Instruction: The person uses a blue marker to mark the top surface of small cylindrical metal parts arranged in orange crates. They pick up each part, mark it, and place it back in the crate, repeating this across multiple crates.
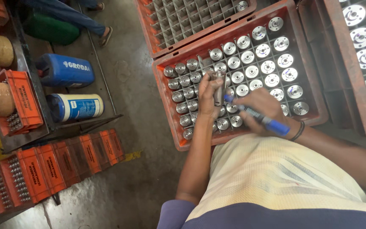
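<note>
Left hand [209, 96] grips metal cylinder [219, 87] upright over red crate [171, 111]. Right hand [262, 111] holds blue marker [259, 118], tip touching the cylinder.

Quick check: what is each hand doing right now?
Left hand: closed around a metal cylinder part, held above the orange crate.
Right hand: closed on a blue marker, tip at the part.

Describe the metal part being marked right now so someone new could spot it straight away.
Find the red divided crate full of round metal parts, directly ahead of the person. Above its near-left cells, the left hand holds one metal cylinder upright. It alone is lifted out, with the blue marker in the right hand touching it.
</note>
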